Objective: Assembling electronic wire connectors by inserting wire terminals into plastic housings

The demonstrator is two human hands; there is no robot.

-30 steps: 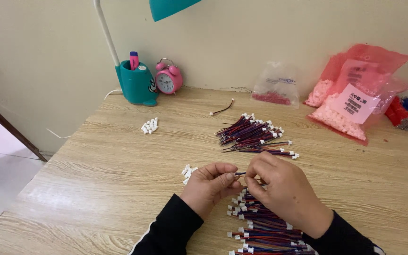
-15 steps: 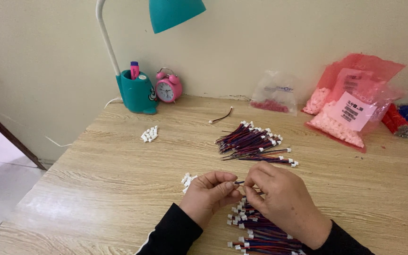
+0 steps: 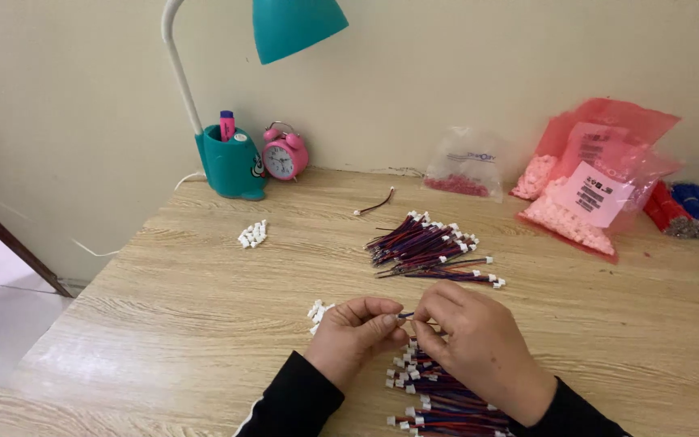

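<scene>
**A:** Looking down at the wooden table (image 3: 163, 324) first, since it fills most of my view. What stands on it?

**B:** At eleven o'clock I see a teal desk lamp (image 3: 297, 24) with its teal pen-holder base (image 3: 232, 166), and a pink alarm clock (image 3: 285, 154) just beside it. At two o'clock lie red plastic bags of pale pink parts (image 3: 588, 194), with a clear bag (image 3: 467, 166) at one o'clock.

**A:** And the wires?

**B:** I see one bundle of red and blue wires with white plugs (image 3: 426, 247) near the centre, and a second pile of the same wires (image 3: 438, 396) at six o'clock, partly under the wrists.

**A:** The hands?

**B:** I have the left hand (image 3: 353, 336) and right hand (image 3: 475, 344) meeting just above that near pile. Both are pinched narrow, fingertips nearly touching, holding a single thin wire (image 3: 406, 316) between them. I cannot tell whether a plug sits on its end.

**A:** Anything smaller?

**B:** A heap of loose white connectors (image 3: 252, 235) at ten o'clock, a few more white connectors (image 3: 317, 311) touching the left hand's knuckles, and one stray wire (image 3: 374, 204) at twelve.
</scene>
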